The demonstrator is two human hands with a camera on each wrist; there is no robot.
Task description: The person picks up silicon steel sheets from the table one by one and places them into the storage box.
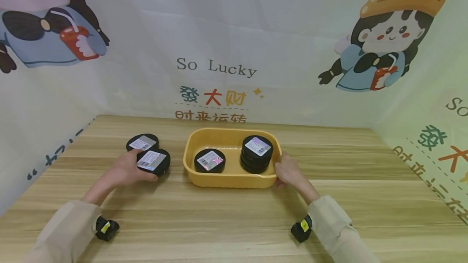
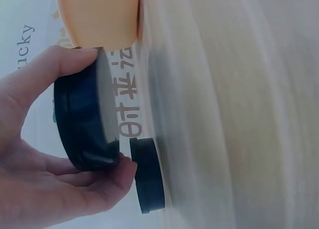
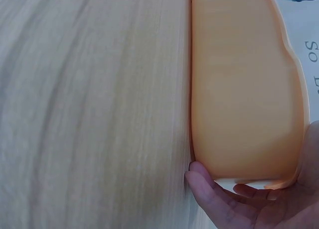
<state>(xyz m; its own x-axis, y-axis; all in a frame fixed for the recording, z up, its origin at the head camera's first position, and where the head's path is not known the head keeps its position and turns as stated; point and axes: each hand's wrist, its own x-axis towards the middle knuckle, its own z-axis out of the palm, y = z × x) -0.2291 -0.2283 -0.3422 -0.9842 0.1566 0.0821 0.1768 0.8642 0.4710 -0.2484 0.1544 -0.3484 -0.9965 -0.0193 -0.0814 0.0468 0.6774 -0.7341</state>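
My left hand [image 1: 126,168] grips a round black jar [image 1: 153,162] by its sides, thumb on one side and fingers on the other. The left wrist view shows this black jar [image 2: 84,114] raised off the table. Just behind it, a second labelled jar [image 1: 142,143] rests on the tabletop, partly covered by the held one. The yellow plastic bin [image 1: 234,180] stands to the right. Inside it are a single jar [image 1: 210,160] at the left and a stack of jars [image 1: 256,153] at the right. My right hand [image 1: 290,170] holds the bin's right end, fingertips low on its wall [image 3: 244,114].
The bin stands on a wood-grain table [image 1: 234,222]. A printed white cloth [image 1: 219,23] hangs behind the table and along both sides. Small black cameras sit on the left wrist [image 1: 107,228] and right wrist [image 1: 302,229].
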